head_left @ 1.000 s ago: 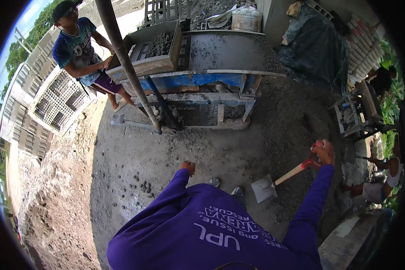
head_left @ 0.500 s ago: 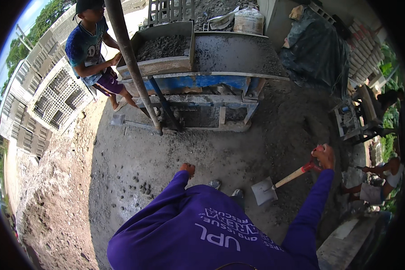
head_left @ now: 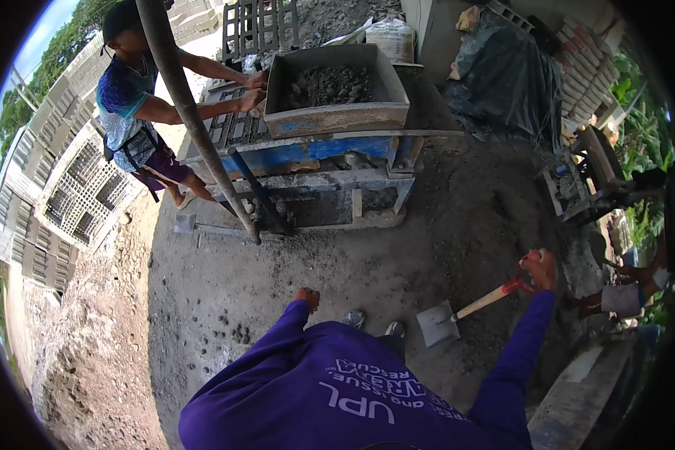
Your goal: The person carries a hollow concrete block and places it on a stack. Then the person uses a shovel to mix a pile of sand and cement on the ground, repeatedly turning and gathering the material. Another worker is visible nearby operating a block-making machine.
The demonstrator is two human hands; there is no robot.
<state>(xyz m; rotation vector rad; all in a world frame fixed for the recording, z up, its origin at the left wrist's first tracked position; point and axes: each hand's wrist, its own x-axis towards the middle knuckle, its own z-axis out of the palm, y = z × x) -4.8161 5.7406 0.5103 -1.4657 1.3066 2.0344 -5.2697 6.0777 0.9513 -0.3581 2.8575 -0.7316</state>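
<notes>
My right hand (head_left: 541,268) is closed round the red grip of a shovel (head_left: 481,303). The shovel has a wooden shaft, and its flat grey blade points down by the floor, to the right of my shoes. Out in front of my body, my left hand (head_left: 307,298) is curled into a loose fist, with nothing visible in it. Beyond my hands, a box (head_left: 337,118) of dark, crumbly mix sits on a blue-framed machine (head_left: 292,158). A co-worker (head_left: 136,112) at its left side reaches both arms toward the box, over a slotted mould (head_left: 232,129).
A slanting metal pole (head_left: 184,105) rises before the machine. Another shovel (head_left: 186,223) lies by its left foot. Dark sheeting (head_left: 506,90) covers a pile at the back right. At the right, another person (head_left: 621,298) is partly visible. Small lumps (head_left: 236,331) dot the floor.
The box of mix has slid right along the machine, uncovering the slotted mould. The co-worker's arms have stretched out after it. My view has shifted slightly; my hands and shovel stay much the same.
</notes>
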